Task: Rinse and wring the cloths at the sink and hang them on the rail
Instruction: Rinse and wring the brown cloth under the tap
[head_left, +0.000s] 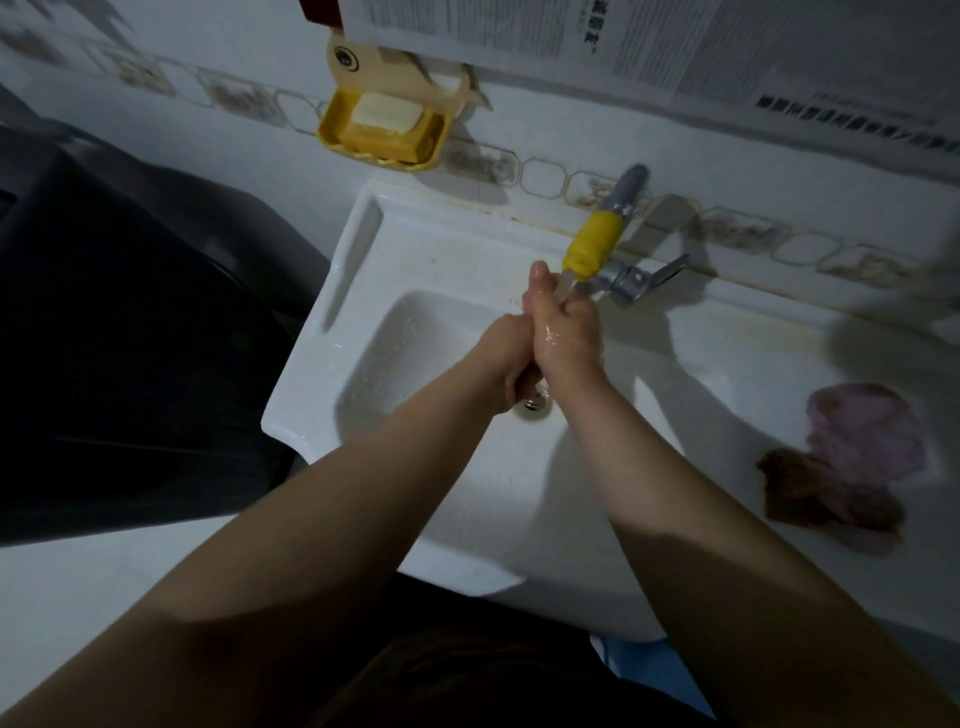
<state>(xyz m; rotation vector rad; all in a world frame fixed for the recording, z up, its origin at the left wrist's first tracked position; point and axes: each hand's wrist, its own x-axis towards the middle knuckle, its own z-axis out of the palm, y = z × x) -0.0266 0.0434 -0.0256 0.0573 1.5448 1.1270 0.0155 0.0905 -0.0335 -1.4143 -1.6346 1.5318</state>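
Both my hands meet over the white sink (332, 415), just below the tap's yellow spout (592, 244). My right hand (566, 332) is wet and reaches up under the spout with its thumb raised. My left hand (506, 364) presses against it from the left with its fingers curled. Neither hand holds a cloth. A pink cloth (867, 436) lies crumpled on the white counter to the right of the basin, and a brown cloth (795, 488) lies against its near left side. No rail is in view.
The tap's metal lever (670, 270) sticks out to the right of the spout. A yellow soap dish (382, 132) with a pale bar hangs on the tiled wall above the sink. A dark bin or machine (130, 332) stands at the left. The drain (535, 402) shows under my hands.
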